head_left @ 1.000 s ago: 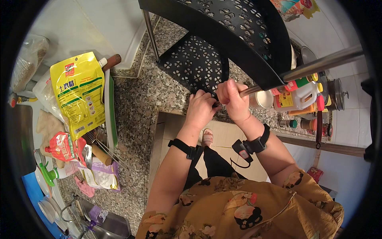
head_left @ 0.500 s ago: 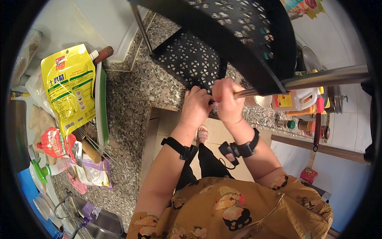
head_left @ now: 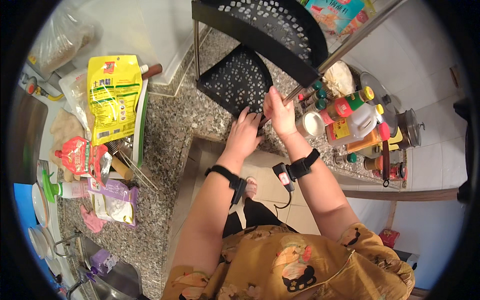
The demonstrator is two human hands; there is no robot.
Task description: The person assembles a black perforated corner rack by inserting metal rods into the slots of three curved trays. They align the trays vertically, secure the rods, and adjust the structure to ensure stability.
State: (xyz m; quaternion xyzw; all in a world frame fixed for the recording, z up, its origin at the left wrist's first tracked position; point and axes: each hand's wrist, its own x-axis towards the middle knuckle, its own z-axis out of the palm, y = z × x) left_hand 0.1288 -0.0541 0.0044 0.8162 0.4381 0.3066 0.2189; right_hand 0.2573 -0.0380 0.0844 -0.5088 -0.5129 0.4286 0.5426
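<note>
The rack [head_left: 255,40], over the counter [head_left: 165,115], runs past the upper edge, its near corner partly covered. Your left hand [head_left: 243,134] reaches there, palm down; I cannot tell whether it grips. Your right hand [head_left: 281,115] wraps the pole [head_left: 360,36], thumb forward.

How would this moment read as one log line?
left hand: at lower black shelf's near corner; right hand: grips metal pole; nearby: granite counter, yellow pouch
</note>
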